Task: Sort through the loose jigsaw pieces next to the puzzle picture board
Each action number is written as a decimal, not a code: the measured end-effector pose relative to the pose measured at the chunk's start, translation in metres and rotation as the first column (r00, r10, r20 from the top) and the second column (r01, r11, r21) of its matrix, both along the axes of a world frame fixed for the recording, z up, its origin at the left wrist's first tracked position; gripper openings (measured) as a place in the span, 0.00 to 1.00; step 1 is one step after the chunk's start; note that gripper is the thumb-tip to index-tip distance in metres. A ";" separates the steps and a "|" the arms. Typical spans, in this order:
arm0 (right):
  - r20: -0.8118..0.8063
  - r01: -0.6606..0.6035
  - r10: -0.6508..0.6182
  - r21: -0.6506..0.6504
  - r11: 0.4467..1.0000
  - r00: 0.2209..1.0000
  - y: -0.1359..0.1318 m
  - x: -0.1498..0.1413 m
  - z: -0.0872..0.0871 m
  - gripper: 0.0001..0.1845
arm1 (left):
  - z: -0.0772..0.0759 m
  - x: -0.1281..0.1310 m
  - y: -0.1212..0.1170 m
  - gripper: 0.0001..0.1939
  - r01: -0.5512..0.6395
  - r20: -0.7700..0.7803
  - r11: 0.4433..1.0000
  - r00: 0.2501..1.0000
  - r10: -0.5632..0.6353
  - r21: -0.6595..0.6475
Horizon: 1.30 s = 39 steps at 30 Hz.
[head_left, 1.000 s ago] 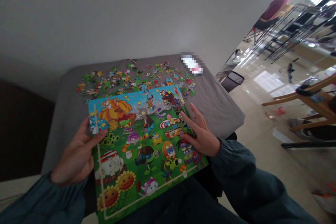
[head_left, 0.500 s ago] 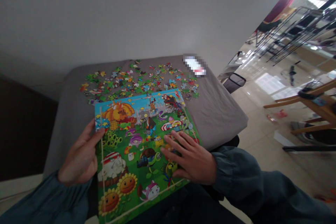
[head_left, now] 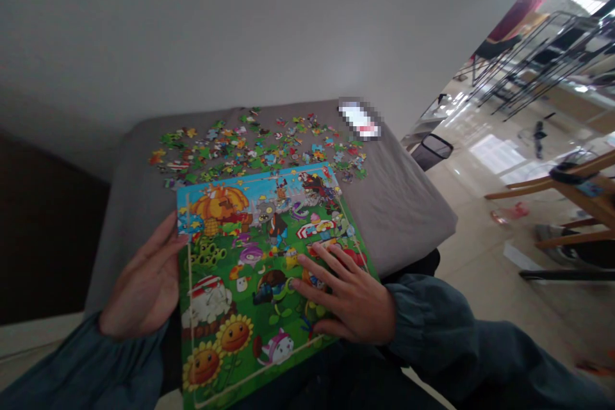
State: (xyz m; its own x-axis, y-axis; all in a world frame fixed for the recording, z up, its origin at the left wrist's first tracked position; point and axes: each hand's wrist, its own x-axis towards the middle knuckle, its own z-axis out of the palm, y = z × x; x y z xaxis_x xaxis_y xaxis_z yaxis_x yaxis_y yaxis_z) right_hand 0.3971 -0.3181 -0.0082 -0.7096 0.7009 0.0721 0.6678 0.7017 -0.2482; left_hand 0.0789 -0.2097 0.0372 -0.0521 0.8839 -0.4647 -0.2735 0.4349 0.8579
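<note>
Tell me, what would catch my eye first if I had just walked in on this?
Probably the vivid cartoon board in front of the person, with the left hand at its left edge and the right hand spread over its right side. Just beyond it, colorful puzzle pieces lie scattered on gray cloth. Near the cloth's far right corner sits a bright, pixelated shape.

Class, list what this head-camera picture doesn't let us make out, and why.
Head view:
- Part of the picture board's print: covered by the right hand.
- The board's near left corner: cut off by the bottom edge.
- Whether fingers of the left hand reach beneath: the board hides this.
- Prints on many loose puzzle pieces: too small.
- Details of the bright oblong: pixelated.
</note>
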 end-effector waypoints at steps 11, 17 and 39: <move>-0.107 0.028 -0.028 0.005 1.000 0.994 -0.003 0.002 -0.005 0.42 | 0.006 0.002 -0.011 0.63 0.143 0.052 0.989 0.988 -0.145 0.038; -0.425 0.460 -0.508 -0.217 0.861 0.749 0.016 0.050 0.009 0.37 | 0.004 -0.002 -0.010 0.59 0.105 0.094 0.994 0.990 -0.106 0.024; -0.448 0.571 -0.861 -0.783 0.248 -0.240 0.060 0.203 0.127 0.21 | 0.001 -0.024 0.004 0.16 -0.116 0.228 0.993 0.968 0.108 0.025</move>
